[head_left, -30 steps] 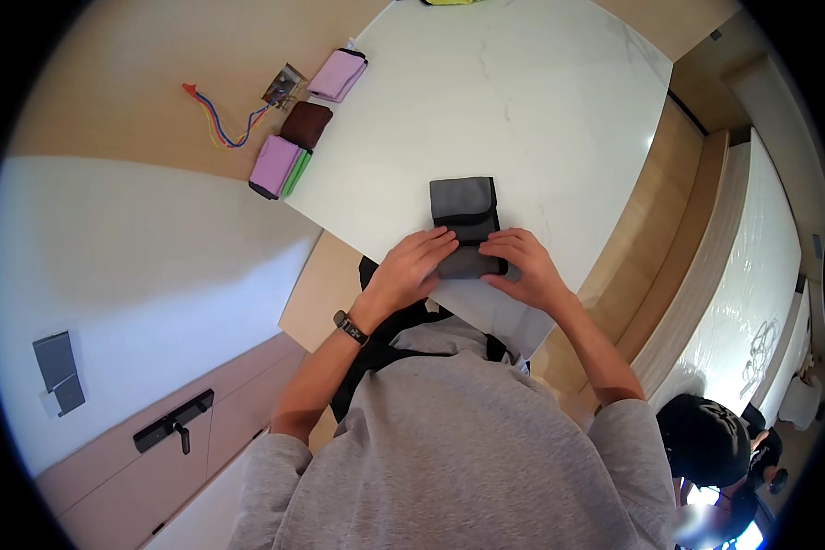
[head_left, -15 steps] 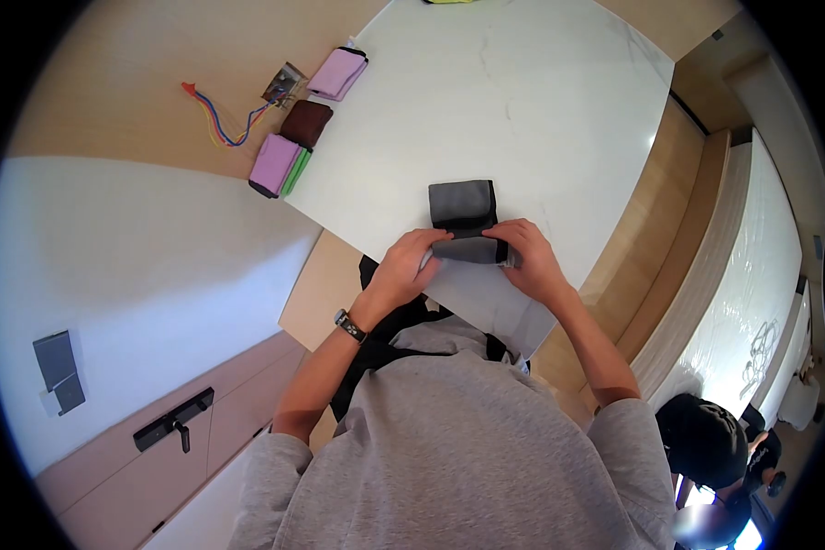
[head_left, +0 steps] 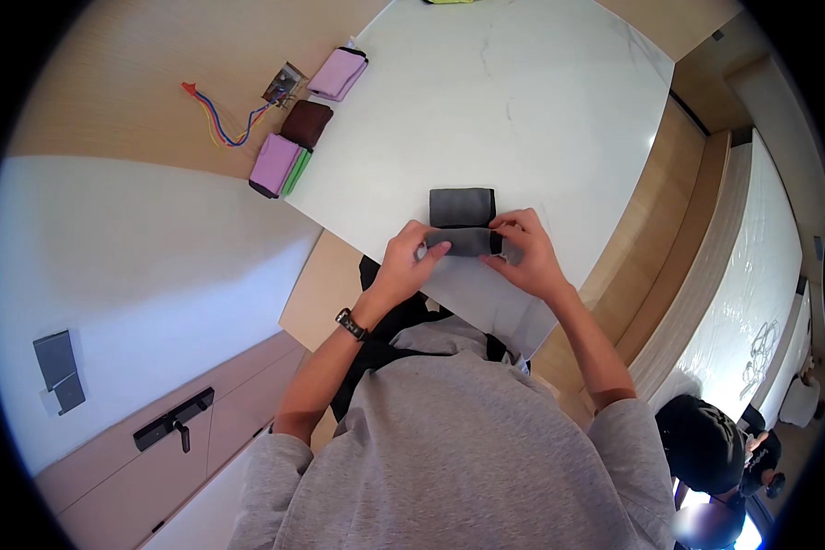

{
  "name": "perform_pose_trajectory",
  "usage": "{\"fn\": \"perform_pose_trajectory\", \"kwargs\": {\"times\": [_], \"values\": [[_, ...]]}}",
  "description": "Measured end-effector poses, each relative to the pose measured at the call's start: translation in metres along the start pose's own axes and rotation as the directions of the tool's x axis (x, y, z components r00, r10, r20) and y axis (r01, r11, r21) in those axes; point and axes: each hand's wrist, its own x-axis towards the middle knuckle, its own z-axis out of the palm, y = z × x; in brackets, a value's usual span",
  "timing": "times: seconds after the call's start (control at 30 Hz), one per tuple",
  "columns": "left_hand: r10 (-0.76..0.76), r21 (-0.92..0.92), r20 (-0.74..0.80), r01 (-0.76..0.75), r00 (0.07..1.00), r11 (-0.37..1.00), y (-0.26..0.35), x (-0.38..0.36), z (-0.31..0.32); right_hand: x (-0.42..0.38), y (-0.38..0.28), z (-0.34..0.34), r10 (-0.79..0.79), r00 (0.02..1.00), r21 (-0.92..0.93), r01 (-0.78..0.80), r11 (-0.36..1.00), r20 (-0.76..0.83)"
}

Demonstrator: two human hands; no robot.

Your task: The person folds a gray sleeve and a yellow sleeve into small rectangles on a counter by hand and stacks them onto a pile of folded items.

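Pinching the near fold of the gray cloth (head_left: 462, 208) by its left end, the left hand (head_left: 405, 263) had its thumb on top; the right hand (head_left: 529, 257) pinched the right end between thumb and fingers. The cloth's far part lay on the white table (head_left: 559, 119), at mid-frame. Toward the upper left sat a near pink cloth (head_left: 273, 165) beside a green cloth (head_left: 297, 171), then a brown cloth (head_left: 306, 124), then a far pink cloth (head_left: 338, 73).
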Motion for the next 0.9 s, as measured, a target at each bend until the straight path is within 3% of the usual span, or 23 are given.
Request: {"fn": "perform_pose_trajectory", "kwargs": {"times": [0.03,0.1,0.17,0.2,0.23,0.27,0.3,0.37,0.47,0.6,0.67,0.77,0.8,0.87,0.9], "values": [[0.039,0.005,-0.048,-0.039,0.998,0.999,0.0,0.002,0.001,0.001,-0.001,0.002,0.0,1.0,0.0,0.0,1.0,0.0],[0.078,0.012,-0.095,-0.077,0.992,0.997,0.0,0.008,0.003,0.006,-0.003,0.005,-0.127,0.98,-0.049,0.121,0.991,-0.151],[0.177,-0.024,-0.215,-0.186,0.961,0.982,-0.002,0.016,0.006,0.011,0.005,0.012,-0.122,0.978,-0.057,0.114,0.992,-0.169],[0.177,-0.024,-0.215,-0.186,0.96,0.982,-0.003,0.019,0.007,0.013,0.008,0.015,-0.119,0.975,-0.065,0.109,0.992,-0.186],[0.049,-0.021,-0.188,-0.054,0.981,0.998,-0.002,0.023,0.007,0.014,0.006,0.016,-0.12,0.975,-0.064,0.11,0.992,-0.186],[-0.081,-0.016,-0.162,0.079,0.983,0.997,-0.001,0.026,0.006,0.015,0.002,0.018,0.091,0.982,-0.022,-0.096,0.995,-0.168],[-0.081,-0.016,-0.163,0.08,0.983,0.997,0.001,0.031,0.007,0.017,-0.001,0.019,0.298,0.944,0.016,-0.298,0.954,-0.142],[-0.201,-0.285,-0.147,0.153,0.968,0.946,0.005,0.04,0.01,0.028,-0.007,0.018,0.357,0.925,0.058,-0.353,0.934,-0.132],[-0.216,-0.348,-0.186,0.141,0.959,0.927,0.015,0.047,0.011,0.033,-0.007,0.02,0.443,0.885,0.149,-0.424,0.893,-0.143],[-0.267,-0.259,-0.128,0.228,0.955,0.939,0.006,0.054,0.008,0.036,-0.006,0.021,0.487,0.857,0.19,-0.456,0.87,-0.171],[-0.087,-0.045,-0.283,0.078,0.955,0.996,0.001,0.056,0.012,0.039,-0.007,0.019,0.505,0.848,0.191,-0.475,0.859,-0.161],[-0.013,-0.088,-0.373,-0.021,0.928,0.996,-0.003,0.062,0.018,0.044,-0.001,0.021,0.514,0.841,0.198,-0.482,0.854,-0.168],[-0.013,-0.089,-0.374,-0.021,0.927,0.996,-0.005,0.062,0.017,0.044,0.001,0.022,0.505,0.843,0.202,-0.471,0.859,-0.186],[-0.19,-0.108,-0.243,0.169,0.951,0.98,0.002,0.063,0.01,0.044,0.004,0.024,0.489,0.849,0.229,-0.445,0.866,-0.201],[-0.191,-0.108,-0.243,0.169,0.951,0.98,0.002,0.063,0.009,0.044,0.005,0.025,0.474,0.854,0.256,-0.419,0.871,-0.216]]}}
